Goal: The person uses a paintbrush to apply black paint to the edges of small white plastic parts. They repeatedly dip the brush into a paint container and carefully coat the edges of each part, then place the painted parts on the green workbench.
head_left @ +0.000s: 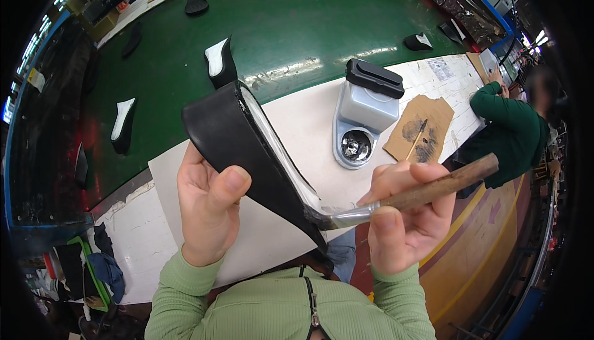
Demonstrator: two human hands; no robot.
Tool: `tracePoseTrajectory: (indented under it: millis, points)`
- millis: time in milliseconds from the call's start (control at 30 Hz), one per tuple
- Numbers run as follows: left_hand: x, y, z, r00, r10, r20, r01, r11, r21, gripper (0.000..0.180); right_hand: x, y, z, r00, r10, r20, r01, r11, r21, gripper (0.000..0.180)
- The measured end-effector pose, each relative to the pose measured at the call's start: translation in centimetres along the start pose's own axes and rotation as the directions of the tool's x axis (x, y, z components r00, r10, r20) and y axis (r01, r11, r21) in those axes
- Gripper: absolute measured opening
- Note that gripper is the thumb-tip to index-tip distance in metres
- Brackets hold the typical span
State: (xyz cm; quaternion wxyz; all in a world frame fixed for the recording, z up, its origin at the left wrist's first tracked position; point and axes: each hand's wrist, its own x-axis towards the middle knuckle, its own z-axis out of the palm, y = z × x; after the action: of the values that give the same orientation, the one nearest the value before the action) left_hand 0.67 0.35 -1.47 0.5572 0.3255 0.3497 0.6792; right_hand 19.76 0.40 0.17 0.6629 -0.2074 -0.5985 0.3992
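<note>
My left hand (213, 207) is closed round a black wedge-shaped shoe sole (238, 148), thumb on its dark side wall. The sole is tilted, its thick end up at the left and its thin end down toward the right. A white upper face with a black rim shows along its right side. In my right hand (408, 216) is a brush (427, 193) with a brown wooden handle and a metal collar. Its dark bristles touch the rim near the thin end of the sole.
A grey-white pot (365, 108) with a black lid and a small open cup stands beyond my right hand. A thin brush (417, 139) lies on stained cardboard (442, 114). Several soles rest on the green belt (297, 24). Another person (510, 123) works at the far right.
</note>
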Motion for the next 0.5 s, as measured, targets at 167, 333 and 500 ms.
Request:
tracePoseTrajectory:
  millis: [167, 333, 500]
  points:
    - [0.2, 0.1, -0.1, 1.000, -0.011, -0.008, 0.011, 0.999, 0.040, 0.059, -0.3, -0.4, 0.2, 1.000, 0.015, -0.020, -0.015, 1.000, -0.016, 0.051]
    - [0.3, 0.1, 0.0, 0.999, -0.036, -0.034, 0.038, 0.997, 0.063, 0.056, -0.4, -0.3, -0.3, 0.998, -0.041, 0.052, 0.043, 0.999, -0.027, 0.050]
    - [0.6, -0.6, -0.6, 0.995, -0.085, -0.047, 0.087, 0.996, 0.026, 0.049, -0.6, -0.1, -2.2, 0.996, 0.076, -0.048, -0.077, 0.997, -0.020, 0.045]
